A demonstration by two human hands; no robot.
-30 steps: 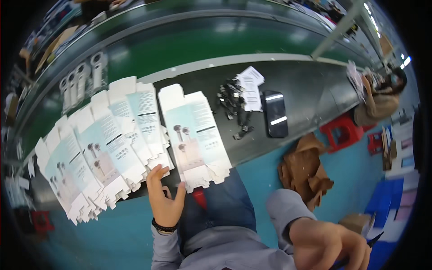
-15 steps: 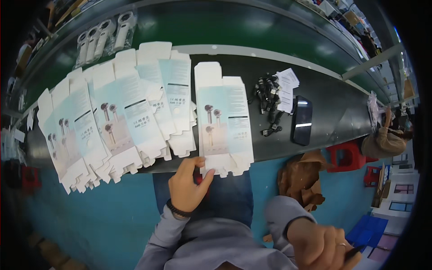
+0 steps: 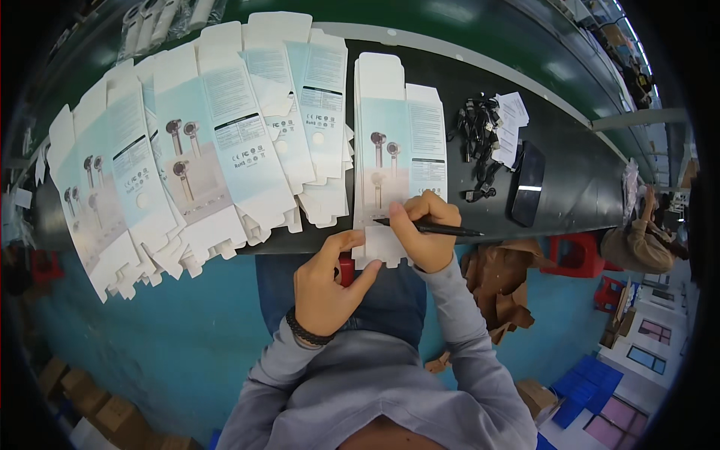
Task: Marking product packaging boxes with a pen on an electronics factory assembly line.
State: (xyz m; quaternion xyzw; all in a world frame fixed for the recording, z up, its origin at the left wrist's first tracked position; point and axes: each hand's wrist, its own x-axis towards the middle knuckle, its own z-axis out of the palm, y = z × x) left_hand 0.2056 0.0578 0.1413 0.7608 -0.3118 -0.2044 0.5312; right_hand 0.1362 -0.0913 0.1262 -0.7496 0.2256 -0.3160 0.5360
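Observation:
A small pile of flattened cartons (image 3: 379, 161), pale blue to pink with handheld fans printed on them, lies at the front edge of the dark table. My left hand (image 3: 330, 289) grips the near left corner of the pile, its thumb and index finger curved about the edge; its other fingers are partly hidden. In my right hand (image 3: 427, 229) is a black pen (image 3: 457, 229), held low over the top carton with the tip against or just above the printed panel. More flattened cartons (image 3: 199, 161) lie fanned out in overlapping stacks to the left.
Black cables (image 3: 478, 135) lie bunched beside folded white leaflets (image 3: 510, 124) and a dark phone (image 3: 528, 184) to the right. Bagged white fans (image 3: 161, 22) are at the back left. Crumpled brown paper (image 3: 499, 292) and a red stool (image 3: 574, 255) stand off the table's right front.
My right hand has come from the lower right up to the carton with the pen. The left hand stays at the pile's corner. The whole view has shifted.

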